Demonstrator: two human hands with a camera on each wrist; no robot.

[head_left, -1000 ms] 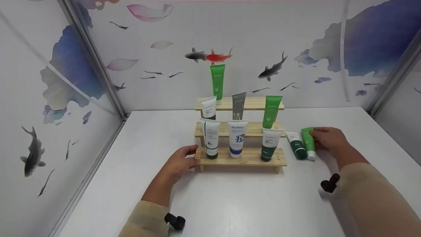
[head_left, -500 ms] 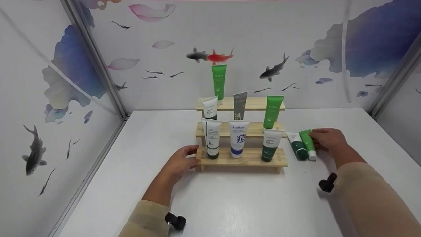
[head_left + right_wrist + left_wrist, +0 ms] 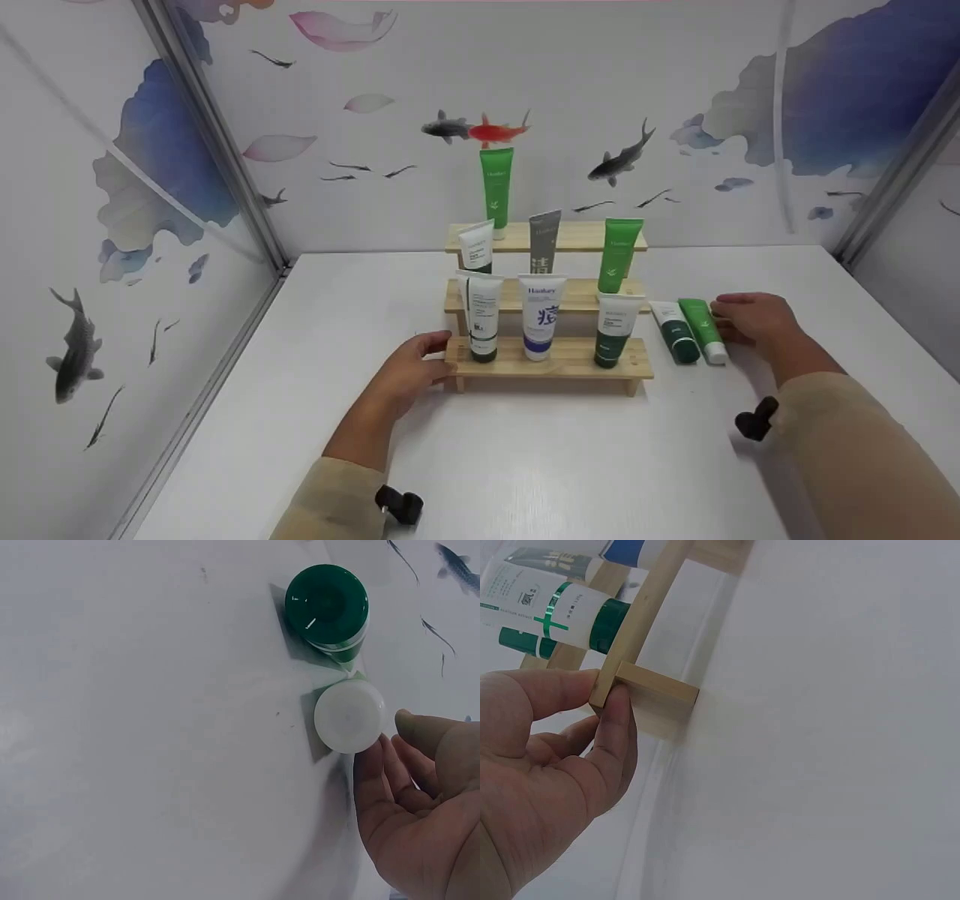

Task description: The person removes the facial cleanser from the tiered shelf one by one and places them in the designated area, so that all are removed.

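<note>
A three-step wooden rack (image 3: 555,367) stands on the white table, bearing several upright squeeze tubes. My left hand (image 3: 405,375) pinches the left end of its lowest step, with thumb and fingers on either side of the board (image 3: 649,604) in the left wrist view. To the right of the rack lie two tubes side by side: a white and dark green tube (image 3: 675,332) and a green tube (image 3: 702,330) with a white cap (image 3: 349,717). Beside the green tube is my right hand (image 3: 757,326), its fingers loosely bent near the tube and its thumb apart from it.
On the lowest step stand a white tube (image 3: 484,319), a white and blue tube (image 3: 541,319) and a white and green tube (image 3: 619,330). Higher up are a grey tube (image 3: 544,240) and green tubes, one at the top left (image 3: 496,187). Printed walls enclose the table.
The green tube has come to lie flat beside the white and green one, and my right hand has let go of it. My left hand stays on the rack.
</note>
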